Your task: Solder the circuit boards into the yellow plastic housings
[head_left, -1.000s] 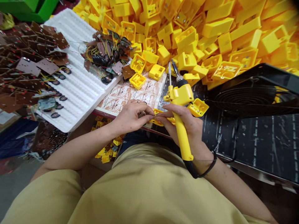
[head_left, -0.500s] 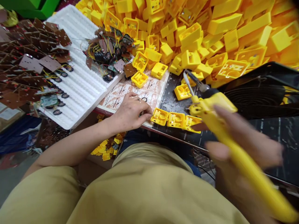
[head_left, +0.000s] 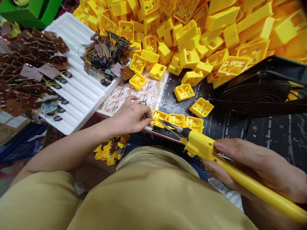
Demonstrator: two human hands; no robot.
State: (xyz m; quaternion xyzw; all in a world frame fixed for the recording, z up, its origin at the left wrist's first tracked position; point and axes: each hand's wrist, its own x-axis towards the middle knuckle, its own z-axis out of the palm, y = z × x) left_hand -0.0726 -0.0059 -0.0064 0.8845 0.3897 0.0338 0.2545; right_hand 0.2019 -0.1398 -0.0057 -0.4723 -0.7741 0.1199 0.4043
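My right hand (head_left: 259,163) is wrapped round the handle of a yellow soldering iron (head_left: 203,145) with a thin solder feed tube beside its tip. The tip points left and reaches into the leftmost of three small open yellow plastic cases (head_left: 177,120), which stand in a row along the table's front edge. Beside that leftmost case is my left hand (head_left: 134,116), thumb and forefinger pinched together at its left side. Something small and dark shows between these fingers, too hidden to name.
A large heap of yellow cases (head_left: 189,35) fills the back. On the left, a white foam tray (head_left: 83,92) bears wired circuit boards and small round speakers. A black-framed fan (head_left: 259,92) stands at right. Loose cases (head_left: 184,92) lie behind the row; more yellow parts (head_left: 110,151) sit below the table.
My right hand has brought the soldering iron down and left, from above the table to the leftmost case. My left hand stays pinched beside that case. A loose case behind the row now shows fully.
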